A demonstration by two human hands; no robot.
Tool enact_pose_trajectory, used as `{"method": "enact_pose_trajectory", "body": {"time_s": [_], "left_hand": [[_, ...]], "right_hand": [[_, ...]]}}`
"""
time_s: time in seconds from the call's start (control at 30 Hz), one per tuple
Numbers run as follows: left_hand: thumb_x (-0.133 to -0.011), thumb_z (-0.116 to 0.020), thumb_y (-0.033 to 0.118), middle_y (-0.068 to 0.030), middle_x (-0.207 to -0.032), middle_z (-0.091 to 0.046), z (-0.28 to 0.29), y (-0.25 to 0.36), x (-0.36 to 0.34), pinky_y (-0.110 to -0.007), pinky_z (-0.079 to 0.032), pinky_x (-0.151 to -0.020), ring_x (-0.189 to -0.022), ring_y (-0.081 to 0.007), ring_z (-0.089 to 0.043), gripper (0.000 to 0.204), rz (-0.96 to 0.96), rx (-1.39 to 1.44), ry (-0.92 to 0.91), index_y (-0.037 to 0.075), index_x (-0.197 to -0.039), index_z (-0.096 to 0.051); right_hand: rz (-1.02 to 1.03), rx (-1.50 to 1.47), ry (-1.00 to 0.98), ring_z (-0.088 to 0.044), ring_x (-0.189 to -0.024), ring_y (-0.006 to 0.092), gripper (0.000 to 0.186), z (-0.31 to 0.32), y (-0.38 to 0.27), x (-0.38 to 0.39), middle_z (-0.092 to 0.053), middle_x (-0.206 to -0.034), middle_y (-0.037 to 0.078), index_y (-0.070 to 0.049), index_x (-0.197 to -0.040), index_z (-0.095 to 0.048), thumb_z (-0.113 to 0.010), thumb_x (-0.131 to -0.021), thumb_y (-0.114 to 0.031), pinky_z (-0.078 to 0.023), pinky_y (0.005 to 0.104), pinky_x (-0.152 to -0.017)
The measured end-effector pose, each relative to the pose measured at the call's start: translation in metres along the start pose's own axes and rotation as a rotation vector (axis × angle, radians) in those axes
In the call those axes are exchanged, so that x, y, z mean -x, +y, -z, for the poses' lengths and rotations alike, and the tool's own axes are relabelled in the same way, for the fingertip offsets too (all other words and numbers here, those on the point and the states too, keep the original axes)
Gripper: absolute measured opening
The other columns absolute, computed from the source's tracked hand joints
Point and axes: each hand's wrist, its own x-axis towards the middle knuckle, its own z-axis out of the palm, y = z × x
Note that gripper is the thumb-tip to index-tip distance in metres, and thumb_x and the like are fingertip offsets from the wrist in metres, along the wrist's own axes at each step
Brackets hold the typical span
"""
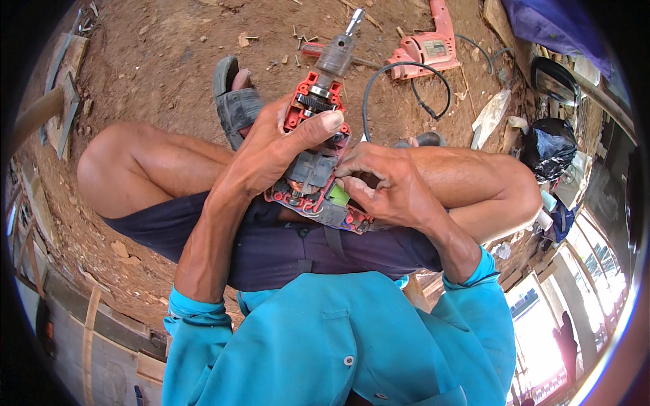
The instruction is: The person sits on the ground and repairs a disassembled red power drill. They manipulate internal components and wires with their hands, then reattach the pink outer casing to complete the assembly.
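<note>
My left hand point(271, 145) is closed around an opened red power tool point(310, 201), its thumb across the upper housing. The exposed gears point(315, 100) sit below a clear and metal front shaft point(336, 54); a dark motor part and copper winding show lower down. My right hand point(386, 179) has bent fingers closed on the tool's right edge, beside a green part point(338, 196) and thin wires. The tool lies tilted above my lap.
A pink drill point(426, 54) with looped black cord and a red-handled screwdriver point(313, 50) lie on dirt among small scattered screws. A black plastic bag point(550, 149) and a mirror point(555, 81) are at the right, wooden boards point(68, 95) at the left. My crossed legs frame the tool.
</note>
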Motion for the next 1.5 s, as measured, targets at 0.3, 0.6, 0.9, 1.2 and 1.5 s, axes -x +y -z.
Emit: {"method": "enact_pose_trajectory", "body": {"time_s": [0.3, 0.6, 0.9, 1.2, 1.5], "left_hand": [[-0.094, -0.077, 0.052, -0.0014, -0.089, -0.064, 0.001, -0.003, -0.001, -0.029, -0.05, -0.074, -0.081, -0.0092, -0.058, 0.052, 0.006, 0.011, 0.013, 0.004, -0.109, -0.065], [-0.093, -0.076, 0.057, -0.0037, -0.091, -0.067, 0.001, -0.002, -0.001, -0.03, -0.052, -0.077, -0.084, -0.011, -0.062, 0.058, 0.014, -0.038, 0.012, 0.002, -0.109, -0.066], [-0.091, -0.074, 0.062, -0.0033, -0.09, -0.067, 0.007, -0.012, -0.007, -0.029, -0.052, -0.076, -0.082, -0.0109, -0.062, 0.061, 0.039, -0.073, 0.008, 0.004, -0.107, -0.067], [-0.091, -0.074, 0.061, -0.0039, -0.088, -0.07, 0.007, -0.008, -0.006, -0.025, -0.056, -0.065, -0.074, -0.0096, -0.067, 0.059, 0.112, 0.086, -0.026, 0.005, -0.104, -0.069], [-0.093, -0.073, 0.059, -0.0039, -0.085, -0.072, 0.005, -0.005, -0.002, -0.026, -0.059, -0.064, -0.071, -0.0103, -0.069, 0.056, 0.1, 0.105, -0.037, 0.004, -0.103, -0.069]], "right_hand": [[-0.05, -0.002, -0.003, -0.071, -0.09, 0.0365, 0.018, 0.001, 0.001, 0.001, -0.071, -0.096, 0.017, 0.0, -0.101, -0.071, -0.074, -0.084, -0.002, -0.057, 0.0428, -0.078], [0.012, 0.07, 0.006, -0.071, -0.09, 0.0397, 0.019, -0.002, 0.003, -0.001, -0.071, -0.094, 0.02, 0.001, -0.1, -0.07, -0.074, -0.081, -0.005, -0.056, 0.0458, -0.078], [0.022, 0.064, 0.024, -0.071, -0.091, 0.0399, 0.019, -0.004, 0.009, 0.0, -0.07, -0.093, 0.02, 0.001, -0.099, -0.07, -0.074, -0.081, -0.005, -0.056, 0.0461, -0.079], [0.166, 0.028, 0.062, -0.071, -0.088, 0.0376, 0.019, -0.005, 0.007, 0.001, -0.07, -0.092, 0.017, -0.001, -0.1, -0.068, -0.073, -0.082, -0.001, -0.056, 0.0441, -0.079], [0.084, 0.065, 0.024, -0.07, -0.085, 0.0387, 0.012, -0.002, 0.001, 0.003, -0.068, -0.088, 0.018, -0.001, -0.093, -0.069, -0.071, -0.083, -0.006, -0.056, 0.0454, -0.075]]}}
